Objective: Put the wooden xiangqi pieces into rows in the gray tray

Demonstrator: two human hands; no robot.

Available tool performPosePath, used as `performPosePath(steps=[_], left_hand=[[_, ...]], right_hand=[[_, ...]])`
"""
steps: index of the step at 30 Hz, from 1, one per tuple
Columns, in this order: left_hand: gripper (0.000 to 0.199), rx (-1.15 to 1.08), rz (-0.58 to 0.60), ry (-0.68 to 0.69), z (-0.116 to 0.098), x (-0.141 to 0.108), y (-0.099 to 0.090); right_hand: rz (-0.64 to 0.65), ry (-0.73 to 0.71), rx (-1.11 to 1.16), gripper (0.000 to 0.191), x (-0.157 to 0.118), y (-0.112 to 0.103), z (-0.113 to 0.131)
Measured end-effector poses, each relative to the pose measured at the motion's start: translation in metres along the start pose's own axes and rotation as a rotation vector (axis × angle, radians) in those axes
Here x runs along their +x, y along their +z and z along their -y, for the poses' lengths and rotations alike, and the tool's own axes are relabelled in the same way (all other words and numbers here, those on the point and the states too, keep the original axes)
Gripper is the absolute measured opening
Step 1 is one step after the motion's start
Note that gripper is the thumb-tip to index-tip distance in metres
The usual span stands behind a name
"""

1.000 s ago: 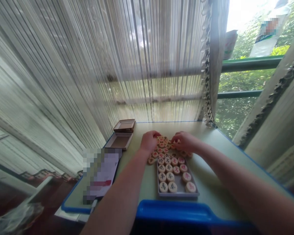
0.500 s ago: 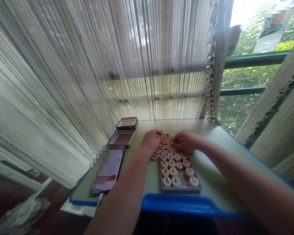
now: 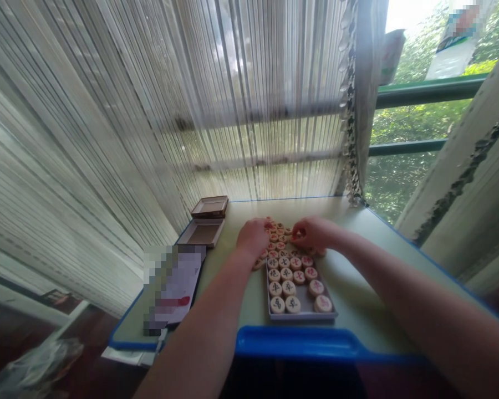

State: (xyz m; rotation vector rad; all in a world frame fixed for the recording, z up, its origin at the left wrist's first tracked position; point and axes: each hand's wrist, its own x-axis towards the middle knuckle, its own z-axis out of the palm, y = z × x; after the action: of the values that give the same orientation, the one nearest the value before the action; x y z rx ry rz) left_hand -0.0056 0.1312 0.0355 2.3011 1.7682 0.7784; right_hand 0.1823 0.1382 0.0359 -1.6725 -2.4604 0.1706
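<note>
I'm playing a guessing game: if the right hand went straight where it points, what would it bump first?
The right hand points left, so probably the loose round pieces come first, before the left hand. The right one may be touching some; depth is unclear.

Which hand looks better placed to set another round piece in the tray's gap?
Probably the right hand: it is just beyond the tray, roughly in line with the gap, beside loose pieces. The left hand sits farther left, off that line. I cannot tell whether either holds a piece.
</note>
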Motion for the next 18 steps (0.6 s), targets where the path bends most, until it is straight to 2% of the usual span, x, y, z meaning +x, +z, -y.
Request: performPosePath(steps=[4,8,14,18], left_hand=[[0.023,-0.163,0.03,0.047,-0.002,0.001,0.001],[0.023,-0.39,0.098,0.064,-0.003,0.001,0.002],[0.021,-0.638,0.147,-0.048,-0.006,-0.001,-0.001],[0.025,-0.73,0.178,-0.058,-0.004,-0.001,-0.001]], right_hand=[[-0.135,-0.051,0.009,0.02,-0.002,-0.004,0.001],[-0.236,-0.113,0.055,0.02,-0.007,-0.009,0.008],[-0.329,-0.176,0.036,0.019,-0.012,-0.011,0.02],[-0.358,-0.215,0.02,0.02,-0.013,-0.011,0.022]])
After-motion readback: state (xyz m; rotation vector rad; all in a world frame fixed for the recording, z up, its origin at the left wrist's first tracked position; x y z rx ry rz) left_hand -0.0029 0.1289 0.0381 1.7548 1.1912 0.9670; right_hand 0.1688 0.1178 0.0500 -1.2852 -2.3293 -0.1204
